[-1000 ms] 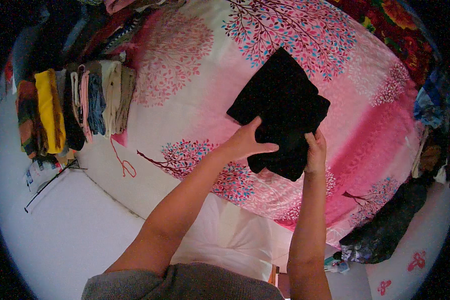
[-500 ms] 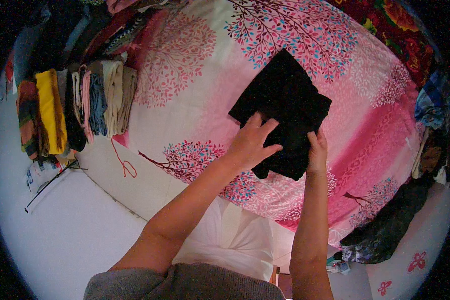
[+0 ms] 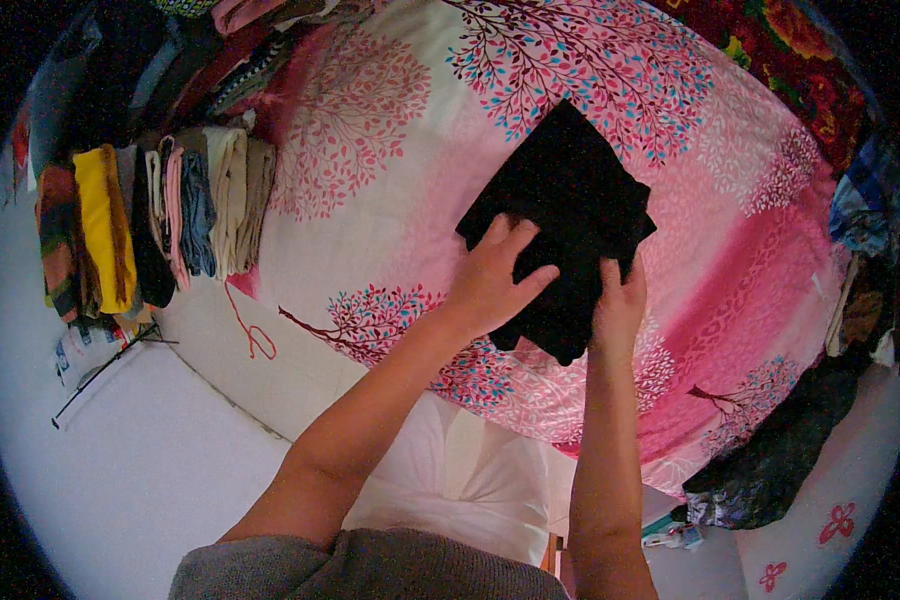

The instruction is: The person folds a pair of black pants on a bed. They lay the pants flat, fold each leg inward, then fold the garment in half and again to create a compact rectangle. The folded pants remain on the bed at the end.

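A black folded garment (image 3: 570,200) lies on the pink and white bedspread (image 3: 370,250) printed with leafy trees. It is too dark to tell what kind of garment it is. My left hand (image 3: 490,275) rests on its left near part, fingers spread and thumb apart. At the right near edge, my right hand (image 3: 620,305) grips the cloth between thumb and fingers, some of which are hidden. The garment's far corner points away from me, and its near edge is uneven.
Folded clothes (image 3: 200,210) stand in a row at the left, a yellow one (image 3: 105,230) among them. More clothes are piled at the far left. A dark garment (image 3: 780,450) lies at the right edge, below a blue checked cloth (image 3: 865,205). An orange-red cord (image 3: 250,325) hangs by the bed.
My right hand has moved slightly left and nearer, drawing the garment's right side inward. My left hand has shifted a little left, still on the cloth. The near edge now sits slightly lower.
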